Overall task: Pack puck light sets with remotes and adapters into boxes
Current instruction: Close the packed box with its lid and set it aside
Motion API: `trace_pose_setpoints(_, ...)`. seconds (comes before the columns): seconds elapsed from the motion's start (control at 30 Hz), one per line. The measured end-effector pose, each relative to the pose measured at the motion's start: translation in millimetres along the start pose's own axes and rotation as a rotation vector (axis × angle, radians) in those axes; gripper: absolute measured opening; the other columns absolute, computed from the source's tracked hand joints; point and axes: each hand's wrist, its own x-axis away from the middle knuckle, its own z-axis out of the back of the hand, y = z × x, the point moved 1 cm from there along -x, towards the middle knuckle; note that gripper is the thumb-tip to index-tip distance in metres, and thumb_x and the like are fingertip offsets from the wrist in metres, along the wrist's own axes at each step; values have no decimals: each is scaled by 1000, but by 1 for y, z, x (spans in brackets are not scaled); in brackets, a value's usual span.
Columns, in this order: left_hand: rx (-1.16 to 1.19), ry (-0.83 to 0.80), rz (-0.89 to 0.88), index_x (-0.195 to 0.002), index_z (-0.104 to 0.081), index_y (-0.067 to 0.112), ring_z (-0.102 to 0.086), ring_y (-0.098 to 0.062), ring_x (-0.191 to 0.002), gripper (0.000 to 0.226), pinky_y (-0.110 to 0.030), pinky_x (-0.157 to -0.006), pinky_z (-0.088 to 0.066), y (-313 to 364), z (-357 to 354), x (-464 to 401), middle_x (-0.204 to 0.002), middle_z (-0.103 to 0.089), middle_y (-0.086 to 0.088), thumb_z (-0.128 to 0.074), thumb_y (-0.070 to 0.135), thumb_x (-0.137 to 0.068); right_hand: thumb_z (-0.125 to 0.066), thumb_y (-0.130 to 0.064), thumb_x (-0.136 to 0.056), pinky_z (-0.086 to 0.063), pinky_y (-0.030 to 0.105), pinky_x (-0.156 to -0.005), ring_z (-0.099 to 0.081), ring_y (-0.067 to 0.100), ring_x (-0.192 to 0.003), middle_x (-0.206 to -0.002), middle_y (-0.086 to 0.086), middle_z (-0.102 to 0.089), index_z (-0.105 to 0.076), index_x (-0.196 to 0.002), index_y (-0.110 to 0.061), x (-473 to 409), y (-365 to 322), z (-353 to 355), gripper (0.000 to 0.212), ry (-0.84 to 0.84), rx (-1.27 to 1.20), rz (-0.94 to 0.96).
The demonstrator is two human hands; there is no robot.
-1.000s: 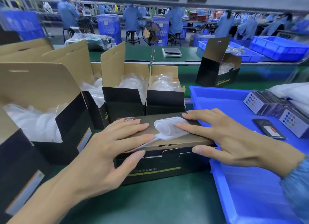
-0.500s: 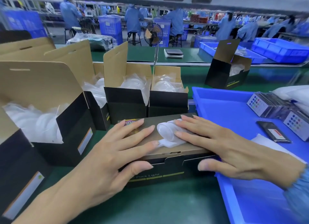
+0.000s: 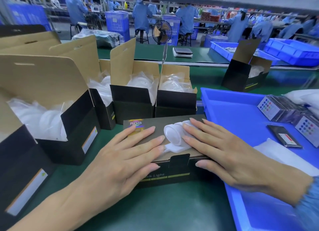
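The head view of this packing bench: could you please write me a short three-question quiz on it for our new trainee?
1. True or false: the closed box under the hands lies flat on the green belt.
2. What lies on the box top between the left hand and the right hand? A) a remote B) white puck lights in a wrapper C) an adapter
3. Fill in: the remotes with coloured buttons sit in the ____ tray.

Key
1. True.
2. B; fingers of both hands lie straight on the lid beside it.
3. Blue.
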Motion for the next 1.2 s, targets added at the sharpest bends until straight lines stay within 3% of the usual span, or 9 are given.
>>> trace_pose_setpoints(0.13, -7, 20, -12, -130, -62, 17, -48, -20, -138, 43, -53, -107, -43, -1, -3, 0, -140, -58, 5, -60, 41, -94, -58, -23, -95, -49, 46, -99, -54, 27, -128, -136, 11, -57, -64, -123, 1, 2, -9, -1, 37, 178, 30, 104)
trace_pose_setpoints(0.37, -2, 68, 10, -119, -72, 15, -53, -19, -133, 36, -54, -103, -45, 1, -6, -1, -134, -63, 7, -61, 37, -94, -65, -20, -90, -52, 43, -96, -60, 19, -121, -128, 3, -64, -71, -115, -5, 0, -11, 1, 30, 201, -102, 38)
trace_pose_setpoints(0.47, 3, 74, 13, -120, -72, 15, -53, -18, -133, 36, -51, -105, -43, 3, -7, -1, -135, -62, 8, -60, 37, -94, -67, -23, -91, -56, 32, -76, -67, 19, -96, -117, 0, -69, -72, -113, -11, 0, -20, 1, 25, 246, -66, 21)
trace_pose_setpoints(0.53, 15, 78, 26, -121, -71, 16, -54, -17, -133, 35, -50, -106, -42, 3, -6, -2, -135, -62, 8, -58, 37, -95, -62, -24, -96, -48, 20, -70, -61, 14, -82, -102, -4, -69, -71, -112, -15, -3, -29, 0, 20, 287, -112, 14)
trace_pose_setpoints(0.63, 25, 95, 37, -122, -70, 16, -54, -18, -132, 34, -50, -106, -42, 4, -7, -1, -134, -62, 7, -55, 34, -97, -69, -13, -91, -51, 32, -69, -62, 26, -82, -96, 9, -70, -73, -101, 1, -11, -35, -5, 18, 360, 109, 122)
trace_pose_setpoints(0.7, 22, 111, 33, -122, -70, 16, -55, -18, -132, 34, -50, -106, -43, 5, -7, -1, -134, -63, 7, -54, 34, -98, -71, -15, -89, -50, 37, -65, -63, 29, -79, -94, 11, -70, -74, -96, 2, -14, -36, -7, 19, 384, 217, 134)
trace_pose_setpoints(0.9, 39, 123, 61, -117, -74, 14, -55, -17, -131, 34, -53, -104, -45, 6, -7, -1, -132, -64, 6, -53, 34, -99, -71, 0, -84, -48, 37, -56, -59, 30, -61, -82, 14, -71, -74, -77, 2, -12, -49, -13, 8, 524, 293, 198)
trace_pose_setpoints(1.03, 51, 120, 75, -118, -73, 14, -54, -17, -132, 33, -53, -105, -44, 8, -7, -2, -132, -64, 6, -56, 32, -97, -71, -9, -87, -49, 36, -61, -63, 28, -74, -94, 8, -72, -75, -80, -4, -13, -47, -11, 10, 484, 168, 113)
trace_pose_setpoints(1.2, 78, 132, 83, -118, -73, 14, -54, -16, -133, 33, -53, -105, -43, 9, -7, -2, -132, -65, 7, -56, 32, -96, -67, -45, -85, -54, 37, -77, -61, 21, -106, -126, 0, -60, -72, -102, -19, -11, -35, -7, 32, 357, -204, -208)
